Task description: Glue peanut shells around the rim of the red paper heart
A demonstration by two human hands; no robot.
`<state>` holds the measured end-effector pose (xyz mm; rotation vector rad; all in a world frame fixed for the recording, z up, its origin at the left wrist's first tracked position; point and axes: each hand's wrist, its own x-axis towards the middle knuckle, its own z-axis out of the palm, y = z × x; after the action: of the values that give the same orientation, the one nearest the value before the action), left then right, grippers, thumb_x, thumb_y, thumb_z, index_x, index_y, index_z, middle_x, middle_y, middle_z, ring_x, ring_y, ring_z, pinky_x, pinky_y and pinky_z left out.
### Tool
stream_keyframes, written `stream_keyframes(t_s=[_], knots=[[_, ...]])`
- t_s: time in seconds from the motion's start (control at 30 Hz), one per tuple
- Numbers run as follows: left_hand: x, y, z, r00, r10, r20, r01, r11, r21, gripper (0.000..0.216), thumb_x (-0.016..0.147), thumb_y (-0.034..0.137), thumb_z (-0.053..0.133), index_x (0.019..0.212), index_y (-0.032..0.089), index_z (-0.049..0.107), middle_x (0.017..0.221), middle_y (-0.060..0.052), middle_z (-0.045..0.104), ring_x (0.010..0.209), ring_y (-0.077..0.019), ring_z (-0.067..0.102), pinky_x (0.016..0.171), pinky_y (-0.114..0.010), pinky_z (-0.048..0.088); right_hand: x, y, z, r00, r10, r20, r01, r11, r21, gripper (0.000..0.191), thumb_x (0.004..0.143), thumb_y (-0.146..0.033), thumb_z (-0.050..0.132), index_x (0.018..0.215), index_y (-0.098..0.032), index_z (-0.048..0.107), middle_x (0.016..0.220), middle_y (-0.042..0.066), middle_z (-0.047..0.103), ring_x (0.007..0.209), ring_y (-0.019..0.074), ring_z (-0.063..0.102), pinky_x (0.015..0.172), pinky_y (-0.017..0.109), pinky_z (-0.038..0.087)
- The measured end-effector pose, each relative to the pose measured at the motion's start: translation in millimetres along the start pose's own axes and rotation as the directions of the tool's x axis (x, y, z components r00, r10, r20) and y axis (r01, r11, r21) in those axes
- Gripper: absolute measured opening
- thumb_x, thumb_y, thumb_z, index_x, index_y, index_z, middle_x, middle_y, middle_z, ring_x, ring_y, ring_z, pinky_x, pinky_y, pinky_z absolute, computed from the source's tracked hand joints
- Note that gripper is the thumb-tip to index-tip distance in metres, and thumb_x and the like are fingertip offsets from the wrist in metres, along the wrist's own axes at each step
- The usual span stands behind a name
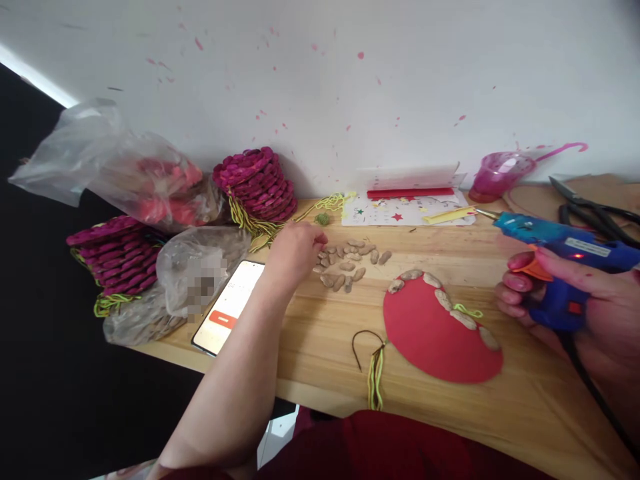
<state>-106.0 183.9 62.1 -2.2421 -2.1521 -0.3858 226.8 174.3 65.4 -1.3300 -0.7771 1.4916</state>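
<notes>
Held in my right hand (pixel 575 287) is a blue hot glue gun (pixel 560 243), with fingers wrapped round its handle and orange trigger; its nozzle points left. My left hand (pixel 299 250) reaches to the left edge of a loose group of peanuts (pixel 353 257). Its fingers are curled in, and whatever they may hold is hidden. Between the hands lies a red card oval (pixel 440 340) with several peanuts (pixel 443 299) along its upper edge. A bit of yellow-green yarn (pixel 467 311) sticks out there, and a tassel with a dark cord (pixel 376 373) lies at its lower left.
A lit phone (pixel 233 303) lies beside my left forearm. Plastic bags (pixel 195 263) and purple woven baskets (pixel 257 183) stand at the left. Along the wall are paper with stars (pixel 395 217), a pink cup (pixel 500 173) and dark scissors (pixel 590 210). A black cable (pixel 593 387) hangs from the glue gun.
</notes>
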Motion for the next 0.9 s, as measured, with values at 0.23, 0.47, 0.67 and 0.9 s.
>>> stream_keyframes(t_s=[0.23, 0.47, 0.67, 0.9], knots=[[3.5, 1.8, 11.0, 1.0, 0.015, 0.024, -0.014, 0.999, -0.032, 0.016, 0.083, 0.013, 0.063, 0.082, 0.019, 0.077, 0.087, -0.007, 0.074, 0.088, -0.0231, 0.065, 0.085, -0.036, 0.051, -2.2, -3.2, 0.6, 1.0, 0.02, 0.002, -0.02, 1.0, 0.001, 0.011, 0.082, -0.019, 0.065, 0.076, -0.026, 0.071, 0.075, 0.004, 0.051, 0.06, 0.0109, 0.056, 0.048, 0.018, 0.054], [3.3, -0.1, 12.9, 0.999, -0.024, -0.046, 0.022, 0.999, -0.046, 0.016, 0.088, 0.022, 0.06, 0.086, 0.02, 0.076, 0.089, -0.007, 0.074, 0.088, -0.0231, 0.066, 0.083, -0.034, 0.049, 2.4, 0.1, -1.5, 1.0, 0.006, 0.002, -0.006, 1.0, 0.0, 0.004, 0.078, -0.022, 0.069, 0.079, -0.025, 0.071, 0.074, 0.006, 0.05, 0.058, 0.013, 0.054, 0.044, 0.019, 0.054], [2.9, 4.0, 19.0, 0.995, 0.037, -0.088, -0.048, 0.99, -0.13, 0.015, 0.086, 0.027, 0.066, 0.093, 0.02, 0.077, 0.096, -0.007, 0.074, 0.094, -0.0249, 0.065, 0.089, -0.037, 0.048, 1.7, -2.7, 0.3, 1.0, 0.006, -0.022, -0.006, 1.0, 0.0, 0.007, 0.077, -0.018, 0.069, 0.074, -0.025, 0.071, 0.073, 0.005, 0.05, 0.057, 0.0132, 0.054, 0.042, 0.019, 0.054], [0.9, 13.3, 15.9, 0.999, -0.014, 0.033, 0.017, 0.995, -0.1, 0.026, 0.085, 0.015, 0.061, 0.101, 0.025, 0.079, 0.107, -0.007, 0.076, 0.108, -0.0315, 0.062, 0.096, -0.05, 0.041, 3.6, -2.2, 1.1, 0.999, 0.014, -0.046, -0.014, 1.0, 0.006, 0.006, 0.071, -0.018, 0.073, 0.073, -0.023, 0.071, 0.071, 0.005, 0.052, 0.054, 0.0134, 0.056, 0.04, 0.02, 0.053]])
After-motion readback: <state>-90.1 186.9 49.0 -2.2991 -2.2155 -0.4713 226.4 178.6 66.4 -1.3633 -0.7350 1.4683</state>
